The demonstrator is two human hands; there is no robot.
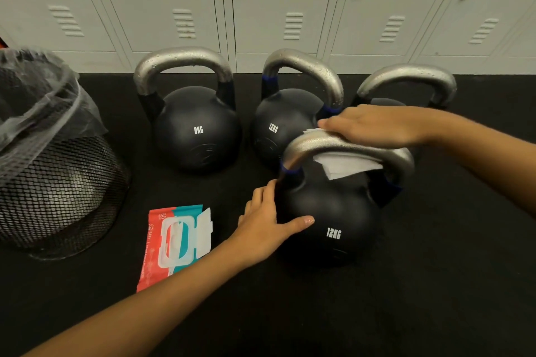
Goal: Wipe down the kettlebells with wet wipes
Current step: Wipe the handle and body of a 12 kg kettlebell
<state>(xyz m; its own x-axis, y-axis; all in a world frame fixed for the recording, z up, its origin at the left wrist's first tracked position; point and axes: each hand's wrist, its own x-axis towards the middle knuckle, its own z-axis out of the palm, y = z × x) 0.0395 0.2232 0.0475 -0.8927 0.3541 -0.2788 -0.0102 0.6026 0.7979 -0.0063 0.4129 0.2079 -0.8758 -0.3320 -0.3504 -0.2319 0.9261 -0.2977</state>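
Several black kettlebells with silver handles stand on the dark floor. The nearest one, marked 12KG (pixel 333 211), has a white wet wipe (pixel 345 165) draped over its handle. My right hand (pixel 377 127) lies flat on top of that handle, pressing the wipe onto it. My left hand (pixel 269 220) rests against the left side of the same bell, fingers spread, thumb across its front. Behind stand an 8KG bell (pixel 197 130), another 12KG bell (pixel 278 127) and a third (pixel 412 81) partly hidden by my right arm. Water drops show on the rear handles.
A red and teal pack of wet wipes (pixel 174 246) lies on the floor left of the near bell, its lid flipped open. A black mesh bin (pixel 55 182) with a plastic liner stands at the far left. Grey lockers (pixel 261 3) line the back.
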